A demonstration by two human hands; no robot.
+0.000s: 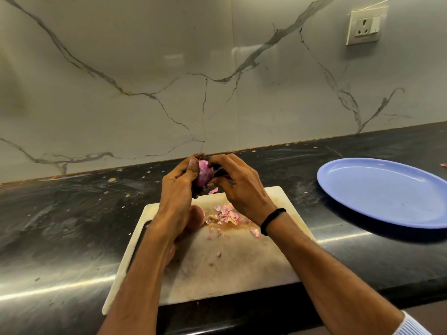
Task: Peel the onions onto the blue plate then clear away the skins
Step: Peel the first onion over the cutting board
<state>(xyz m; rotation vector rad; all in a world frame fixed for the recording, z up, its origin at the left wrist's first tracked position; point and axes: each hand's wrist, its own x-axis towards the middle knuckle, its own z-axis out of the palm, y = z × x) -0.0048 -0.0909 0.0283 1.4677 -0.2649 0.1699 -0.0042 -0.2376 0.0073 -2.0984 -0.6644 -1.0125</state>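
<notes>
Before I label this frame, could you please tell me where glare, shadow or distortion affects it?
Head view: bright glare streaks run along the glossy black stone counter; the oval blue plate casts a dark shadow on its near side; the wide lens skews the white wall socket; the purple onion held between left hand and right hand looks slightly soft.

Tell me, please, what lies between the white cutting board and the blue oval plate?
The head view shows only bare black countertop between the white cutting board and the blue oval plate, save a tiny pink fleck.
</notes>
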